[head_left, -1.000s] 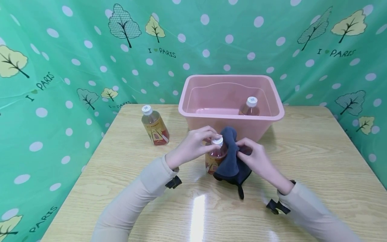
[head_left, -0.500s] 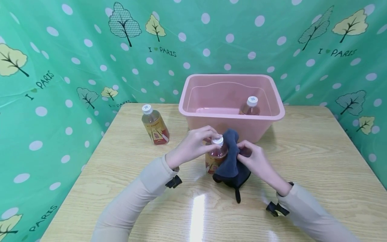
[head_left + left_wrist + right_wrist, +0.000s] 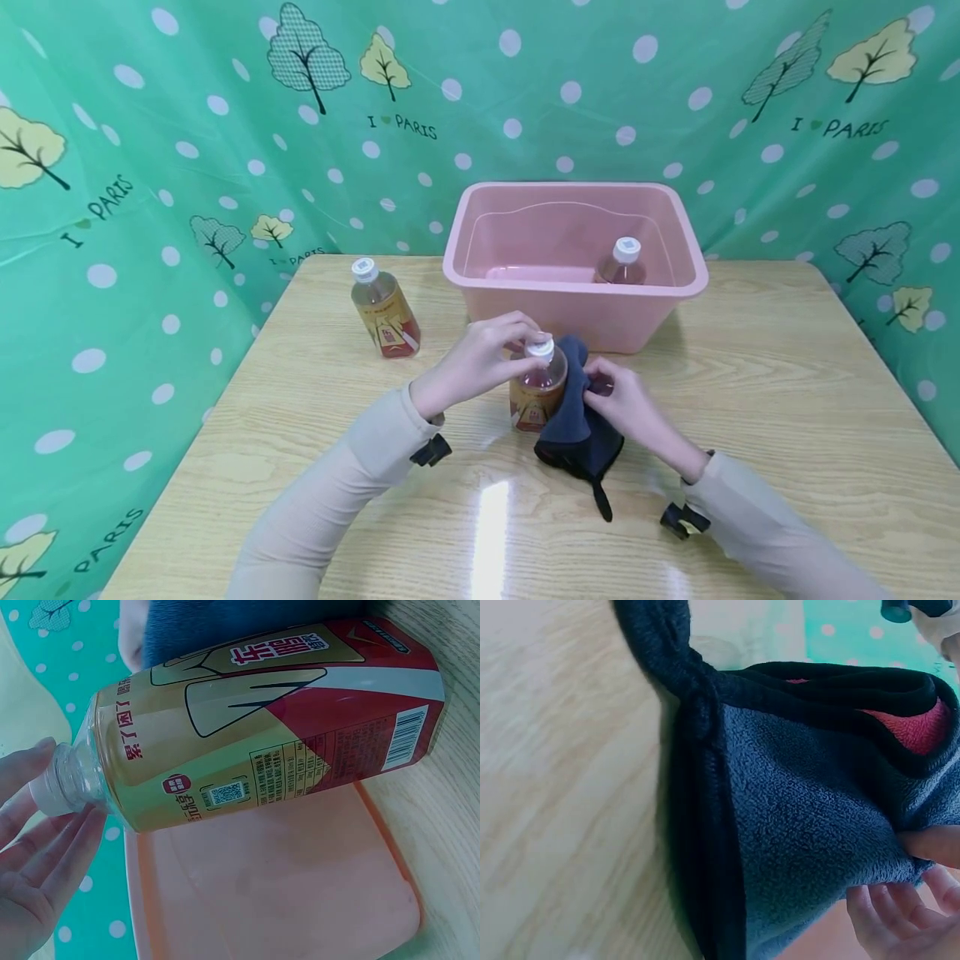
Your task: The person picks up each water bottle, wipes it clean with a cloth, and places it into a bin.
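Gripping upright, white-capped, red-and-gold-labelled bottle [image 3: 255, 727] near top: left hand [image 3: 489, 357]; right hand [image 3: 624, 403] pinching fuzzy, black-edged, dark blue cloth [image 3: 802, 802].

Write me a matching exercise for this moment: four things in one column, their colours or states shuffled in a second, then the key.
Things
1. Left hand
2. Right hand
3. Pink bin
4. Backdrop

Colours or states
A. Green with pale dots
B. Pinches the dark cloth
C. Holds the front bottle by its top
D. Has another bottle inside

Pairs: 1-C; 2-B; 3-D; 4-A
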`<control>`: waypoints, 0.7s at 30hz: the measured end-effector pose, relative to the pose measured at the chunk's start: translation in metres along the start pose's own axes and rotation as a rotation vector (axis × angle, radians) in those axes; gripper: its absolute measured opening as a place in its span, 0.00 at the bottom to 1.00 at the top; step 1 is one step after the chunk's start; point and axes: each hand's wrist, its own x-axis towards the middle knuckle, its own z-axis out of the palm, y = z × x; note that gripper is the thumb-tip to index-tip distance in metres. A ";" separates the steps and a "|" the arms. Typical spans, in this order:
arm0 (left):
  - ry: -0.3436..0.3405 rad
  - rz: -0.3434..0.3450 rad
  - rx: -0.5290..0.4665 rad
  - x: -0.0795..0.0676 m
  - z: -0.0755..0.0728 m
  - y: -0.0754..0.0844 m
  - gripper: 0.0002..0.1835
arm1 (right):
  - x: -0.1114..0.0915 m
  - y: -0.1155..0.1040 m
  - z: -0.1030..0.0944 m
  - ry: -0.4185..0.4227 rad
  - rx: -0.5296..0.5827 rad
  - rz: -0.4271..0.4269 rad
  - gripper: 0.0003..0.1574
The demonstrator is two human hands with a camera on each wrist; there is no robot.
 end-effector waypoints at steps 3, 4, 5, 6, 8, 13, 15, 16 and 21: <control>-0.003 -0.011 -0.003 0.000 0.000 0.001 0.10 | 0.000 0.004 0.002 -0.023 -0.013 0.006 0.10; -0.004 -0.013 -0.002 0.000 -0.001 0.001 0.10 | 0.000 0.005 0.003 -0.032 -0.019 0.014 0.10; -0.005 -0.015 -0.003 0.000 -0.001 0.001 0.10 | 0.000 0.006 0.003 -0.037 -0.023 0.017 0.10; -0.004 -0.016 -0.004 0.000 0.000 0.000 0.10 | 0.000 0.008 0.004 -0.042 -0.026 0.020 0.11; -0.001 -0.011 -0.004 0.000 0.000 0.000 0.10 | 0.000 0.010 0.005 -0.051 -0.032 0.026 0.11; 0.006 -0.002 0.001 -0.001 0.000 -0.001 0.10 | 0.001 0.016 0.009 -0.063 -0.072 0.028 0.11; 0.006 -0.002 0.000 -0.001 0.000 -0.001 0.10 | 0.001 0.018 0.011 -0.072 -0.086 0.029 0.11; 0.006 -0.002 -0.002 -0.001 0.000 0.000 0.10 | 0.001 0.018 0.011 -0.078 -0.089 0.028 0.11; 0.003 0.000 -0.008 0.000 0.000 0.000 0.10 | 0.001 0.022 0.013 -0.089 -0.105 0.016 0.11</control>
